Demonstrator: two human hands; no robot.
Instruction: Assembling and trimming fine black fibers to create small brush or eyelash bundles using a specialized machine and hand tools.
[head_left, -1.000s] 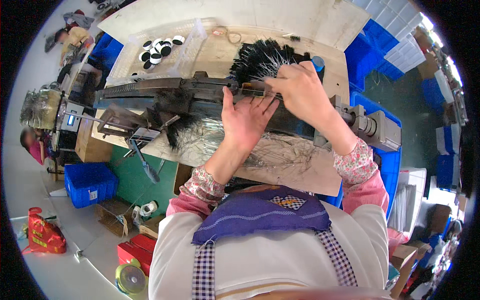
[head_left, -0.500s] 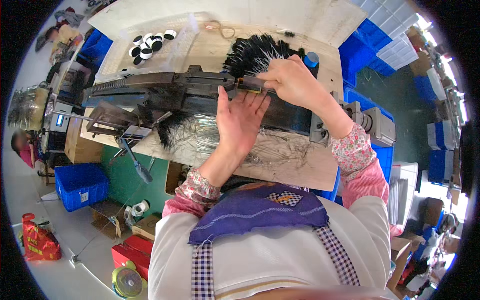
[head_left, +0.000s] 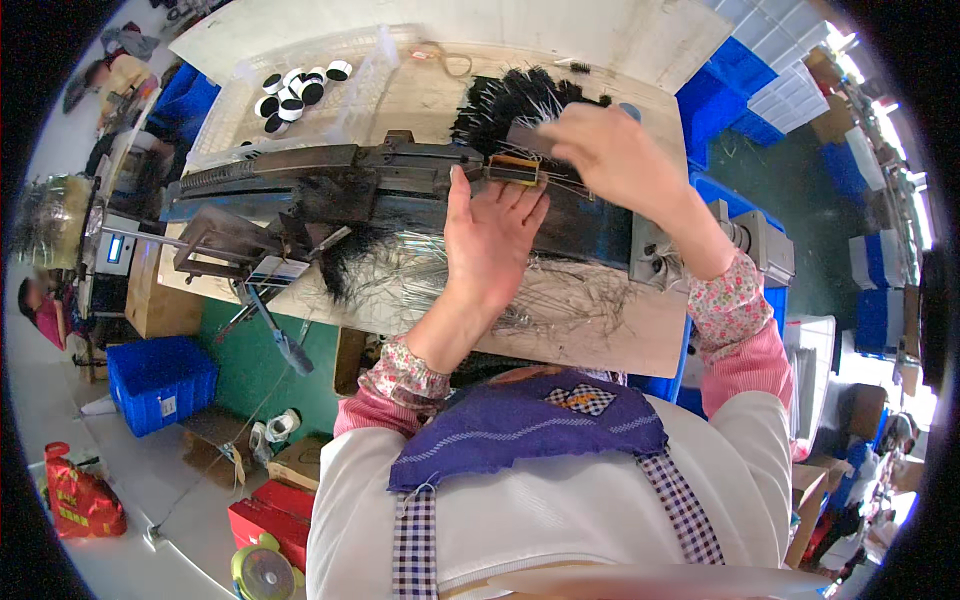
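On a cluttered wooden workbench [head_left: 620, 345] a long dark machine rail [head_left: 330, 175] runs left to right; the left hand [head_left: 492, 235] lies flat, fingers spread, against it, the right hand [head_left: 612, 155] pinching black bristles [head_left: 505, 100] above.

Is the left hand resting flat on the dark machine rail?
Yes, the left hand lies open, fingers spread, against the long dark machine rail.

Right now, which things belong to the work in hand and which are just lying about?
In use: left hand, right hand, long dark machine, black bristle pile, thin wires.
Lying about: black-and-white caps, blue crate, red bag, tape roll.
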